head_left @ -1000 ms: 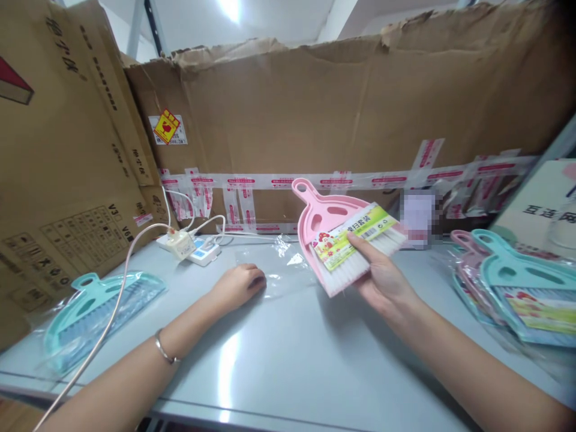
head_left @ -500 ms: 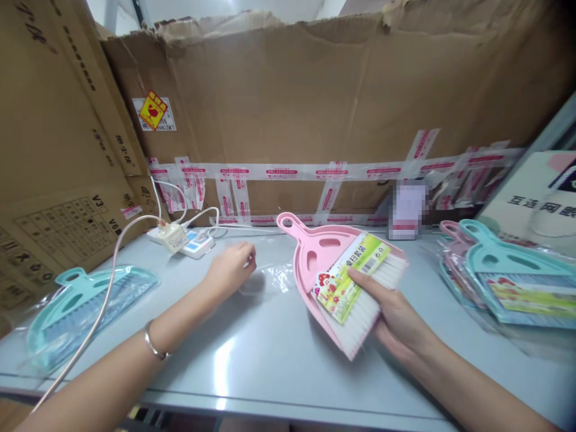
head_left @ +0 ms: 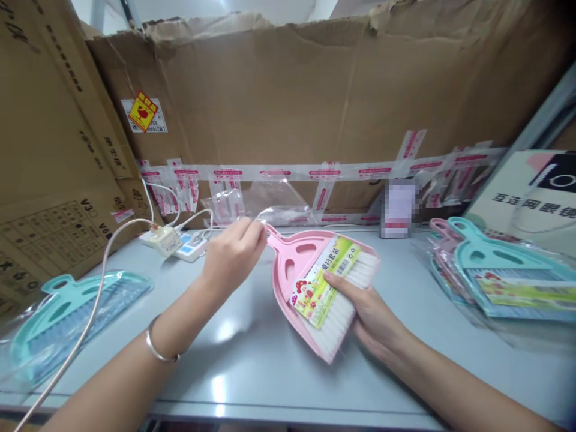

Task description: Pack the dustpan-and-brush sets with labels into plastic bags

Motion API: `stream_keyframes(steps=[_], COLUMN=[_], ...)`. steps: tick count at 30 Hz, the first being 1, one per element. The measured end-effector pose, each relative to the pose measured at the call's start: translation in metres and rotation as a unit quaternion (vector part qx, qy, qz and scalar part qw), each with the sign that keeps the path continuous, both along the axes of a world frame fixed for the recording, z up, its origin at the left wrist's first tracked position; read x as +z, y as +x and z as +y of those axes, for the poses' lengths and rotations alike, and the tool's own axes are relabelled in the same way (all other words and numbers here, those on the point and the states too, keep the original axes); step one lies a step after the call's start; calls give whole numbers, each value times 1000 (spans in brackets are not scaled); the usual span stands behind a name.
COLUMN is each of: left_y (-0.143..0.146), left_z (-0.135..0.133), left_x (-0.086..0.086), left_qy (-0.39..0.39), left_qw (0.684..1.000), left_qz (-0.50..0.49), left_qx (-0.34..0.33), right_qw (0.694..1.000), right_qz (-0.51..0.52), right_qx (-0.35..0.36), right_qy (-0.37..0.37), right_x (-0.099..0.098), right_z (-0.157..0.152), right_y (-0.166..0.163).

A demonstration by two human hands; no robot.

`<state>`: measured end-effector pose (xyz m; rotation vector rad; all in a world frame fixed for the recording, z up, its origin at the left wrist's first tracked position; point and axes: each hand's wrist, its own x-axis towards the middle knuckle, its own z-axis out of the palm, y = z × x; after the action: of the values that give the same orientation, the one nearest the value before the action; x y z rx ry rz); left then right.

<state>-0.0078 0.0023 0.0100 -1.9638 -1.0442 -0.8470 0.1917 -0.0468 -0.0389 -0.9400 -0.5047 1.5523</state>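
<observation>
A pink dustpan [head_left: 279, 288] is tilted above the table, its handle end toward my left hand. Lying in it is a small brush with white bristles [head_left: 333, 333], wrapped by a green and white printed card [head_left: 315, 300]. My right hand [head_left: 380, 321] grips dustpan and brush together at the lower right, thumb on top of the card. Closed in a pinch, my left hand [head_left: 236, 252] is right by the dustpan's handle, hiding its end. A clear plastic bag [head_left: 283, 207] stretches up and back from those fingers, behind the handle.
Bagged turquoise dustpan sets lie at left [head_left: 67, 312] and, stacked with pink ones, at right [head_left: 508, 258]. A white cable [head_left: 96, 300] crosses the left side from a power strip [head_left: 191, 246]. A phone [head_left: 399, 207] leans against the cardboard wall [head_left: 270, 102].
My left hand has moved up and right to the dustpan's handle, lifting the plastic bag off the table. The dustpan and my right hand have shifted somewhat left in view.
</observation>
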Motion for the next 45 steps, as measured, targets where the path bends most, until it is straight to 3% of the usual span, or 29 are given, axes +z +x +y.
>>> stream_keyframes(steps=[5,10,15,22,28,38,40,42,43,44,45], left_y=[3,6,16,12,7,10,10,8,7,7,7], left_z=[-8,-13,-22,-20,-14,-22,-21,-17,-15,-12,-10], left_x=[-14,-8,-8,-9,-10,-11,-13,-13,-13,-12,-12], left_qy=[36,31,33,0,-16,-37,-34,-25,-36,-72,-136], left_qw=[997,996,990,998,997,964,961,956,937,896,833], left_qz=[34,6,43,-20,-20,123,60,-113,-236,-366,-487], left_qx=[-54,-85,-129,-64,-68,-235,-268,-269,-256,-240,-226], right_qw=[997,998,997,993,988,989,989,987,986,984,983], right_qz=[64,63,77,102,115,134,134,141,146,151,155], right_qx=[-31,-15,13,53,78,-66,-69,-75,-78,-82,-86], right_qy=[-17,1,4,-36,-66,0,9,25,34,41,47], right_x=[4,4,7,11,11,14,15,16,16,17,17], right_z=[2,-2,-2,0,1,20,20,20,19,19,18], right_y=[-11,-26,-42,-50,-52,-42,-40,-40,-40,-40,-40])
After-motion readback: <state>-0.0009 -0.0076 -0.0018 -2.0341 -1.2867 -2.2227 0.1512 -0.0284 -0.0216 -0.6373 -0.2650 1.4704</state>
